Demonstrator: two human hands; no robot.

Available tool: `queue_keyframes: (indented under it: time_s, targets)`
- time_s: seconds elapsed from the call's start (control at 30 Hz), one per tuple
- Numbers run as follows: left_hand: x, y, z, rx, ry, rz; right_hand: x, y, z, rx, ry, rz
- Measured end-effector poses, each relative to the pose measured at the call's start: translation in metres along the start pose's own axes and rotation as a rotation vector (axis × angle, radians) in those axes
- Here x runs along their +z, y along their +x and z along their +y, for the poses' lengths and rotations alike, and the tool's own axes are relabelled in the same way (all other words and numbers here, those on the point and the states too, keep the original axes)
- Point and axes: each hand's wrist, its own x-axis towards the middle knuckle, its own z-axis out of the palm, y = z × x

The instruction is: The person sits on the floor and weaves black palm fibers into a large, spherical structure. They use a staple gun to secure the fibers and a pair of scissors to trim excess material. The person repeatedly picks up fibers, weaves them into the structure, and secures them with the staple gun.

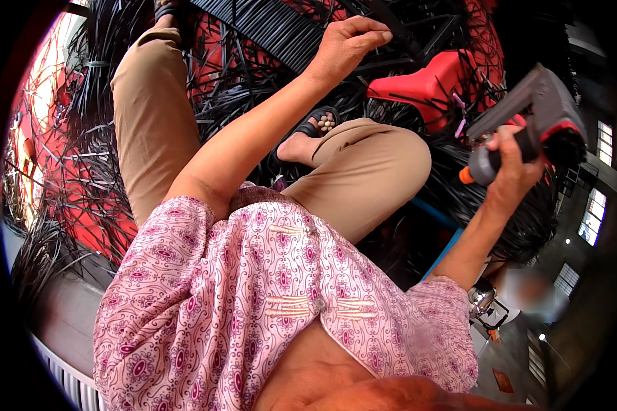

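Near black strips [469,198], the right hand [515,166] grips a power tool [559,109].

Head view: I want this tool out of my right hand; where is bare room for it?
The barest patch is the grey surface at lower left, between black strips above and the shirt at its right; I cannot tell if it's level. Crowded: the red ground, littered with strips, and around the red plastic between the left hand and the tool.

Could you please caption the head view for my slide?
Right hand grips a grey handheld tool; left hand near black strips.
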Motion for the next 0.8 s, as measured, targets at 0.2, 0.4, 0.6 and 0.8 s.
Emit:
queue_keyframes:
  time_s: [0.2,0.4,0.6,0.8]
  targets:
    - [0.001,0.002,-0.002,-0.009,-0.095,-0.037,0.061,-0.071,0.003,-0.123,-0.237,-0.380]
    - [-0.003,0.006,-0.004,0.009,-0.070,-0.081,0.091,-0.075,0.001,-0.415,-0.590,-0.494]
    - [-0.006,0.009,-0.007,0.018,-0.044,-0.073,0.100,-0.077,0.007,-0.396,-0.664,-0.511]
    - [-0.006,0.010,-0.009,0.014,-0.037,-0.059,0.105,-0.070,0.007,-0.464,-0.627,-0.468]
